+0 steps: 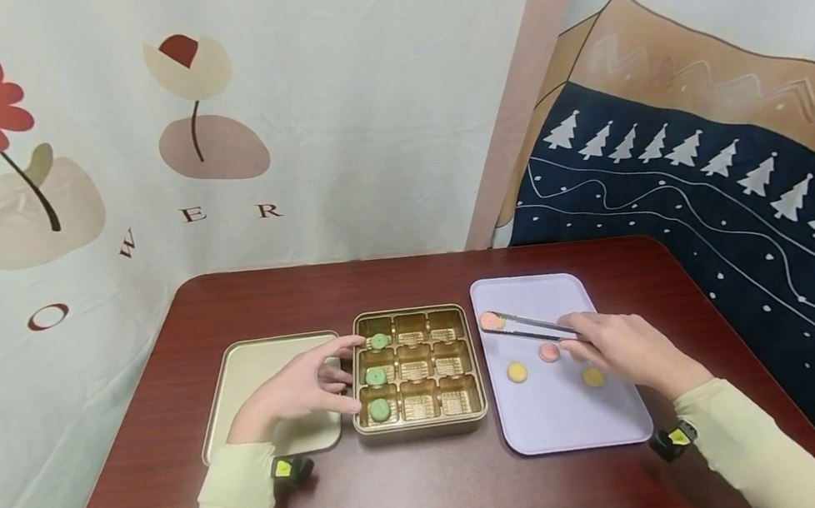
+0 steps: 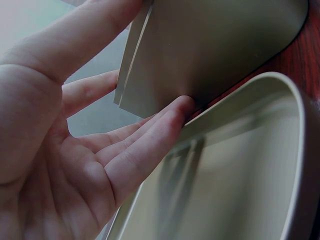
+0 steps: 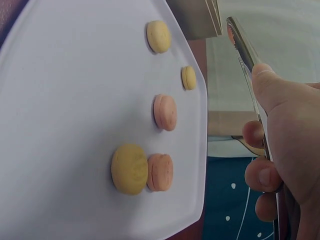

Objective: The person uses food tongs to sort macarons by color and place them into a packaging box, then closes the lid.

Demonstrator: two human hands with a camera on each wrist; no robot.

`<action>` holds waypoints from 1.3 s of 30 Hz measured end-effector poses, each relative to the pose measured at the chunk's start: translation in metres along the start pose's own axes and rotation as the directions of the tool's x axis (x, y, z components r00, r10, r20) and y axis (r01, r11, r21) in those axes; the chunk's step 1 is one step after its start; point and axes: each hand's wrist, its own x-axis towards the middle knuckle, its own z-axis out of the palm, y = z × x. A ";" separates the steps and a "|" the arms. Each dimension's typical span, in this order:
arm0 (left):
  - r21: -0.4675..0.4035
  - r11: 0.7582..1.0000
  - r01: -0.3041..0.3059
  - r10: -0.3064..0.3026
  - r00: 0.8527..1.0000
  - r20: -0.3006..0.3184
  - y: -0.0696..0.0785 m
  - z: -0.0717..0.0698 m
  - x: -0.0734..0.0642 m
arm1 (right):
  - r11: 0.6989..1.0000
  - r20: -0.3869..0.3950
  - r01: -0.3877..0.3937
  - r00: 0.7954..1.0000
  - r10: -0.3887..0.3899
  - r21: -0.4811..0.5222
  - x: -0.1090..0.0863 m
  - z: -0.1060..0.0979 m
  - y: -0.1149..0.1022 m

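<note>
Three green macarons (image 1: 375, 377) line the gold box (image 1: 422, 422)'s left column | left hand (image 1: 293, 390) spread, fingertips against the box's left side, apparently steadying it | right hand (image 1: 625, 348) grips tongs (image 1: 536, 323) pinching a pink macaron (image 1: 491, 321) right of the box, probably avoiding finger marks

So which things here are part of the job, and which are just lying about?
Seemingly in the job:
tongs in the right grip
pink macaron between the tongs
gold compartment box
green macarons in its left column
lavender tray
yellow and pink macarons on it

Seemingly just there:
pale lid-like tray left of the box
flower-print cloth
tree-print cloth
</note>
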 end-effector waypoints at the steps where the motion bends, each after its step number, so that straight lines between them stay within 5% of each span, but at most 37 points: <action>1: 0.000 1.000 0.001 -0.001 1.000 0.000 0.000 0.000 0.000 | 1.000 -0.007 0.010 1.000 -0.010 0.000 0.001 0.001 -0.001; 10: -0.001 1.000 -0.001 0.001 1.000 0.002 -0.002 0.000 0.000 | 0.994 -0.055 0.101 0.994 -0.099 0.030 0.008 0.009 -0.011; 23: -0.005 1.000 0.003 -0.003 1.000 0.003 -0.003 0.000 0.001 | 0.962 -0.103 0.272 0.957 -0.270 0.009 0.020 0.019 -0.039; 33: -0.013 1.000 0.005 -0.005 1.000 0.009 0.001 -0.001 0.001 | 0.915 -0.129 0.401 0.906 -0.403 -0.045 0.028 0.021 -0.066; 39: -0.004 1.000 0.008 -0.008 1.000 0.009 0.001 -0.002 0.001 | 0.921 -0.092 0.368 0.920 -0.381 -0.126 0.025 0.022 -0.076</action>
